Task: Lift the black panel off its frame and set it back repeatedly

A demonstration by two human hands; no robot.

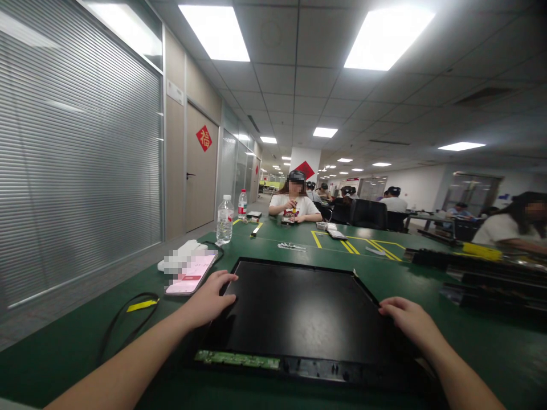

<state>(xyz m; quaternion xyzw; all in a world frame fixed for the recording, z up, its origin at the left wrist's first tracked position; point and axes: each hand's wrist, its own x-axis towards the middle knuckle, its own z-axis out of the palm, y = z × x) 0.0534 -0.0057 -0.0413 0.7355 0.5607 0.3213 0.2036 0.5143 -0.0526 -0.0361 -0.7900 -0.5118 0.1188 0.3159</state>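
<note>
A black flat display panel [299, 307] in a thin frame lies in front of me on the green table. A strip of green circuit board [237, 360] runs along its near edge, on the left part. My left hand [216, 293] holds the panel's left edge, with thumb and forefinger reaching over the frame and its other fingers partly hidden. At the opposite side, my right hand [404, 313] pinches the right edge between thumb and fingers. A small pale tab [354, 273] sticks up at the far right corner of the frame.
Left of the panel are a phone [192, 276], a black cable loop [122, 324] with a yellow tag, and a water bottle [224, 219]. Black strips [482, 290] are piled at right. Across the green table [265, 245] sits a person [294, 202] working with a tool.
</note>
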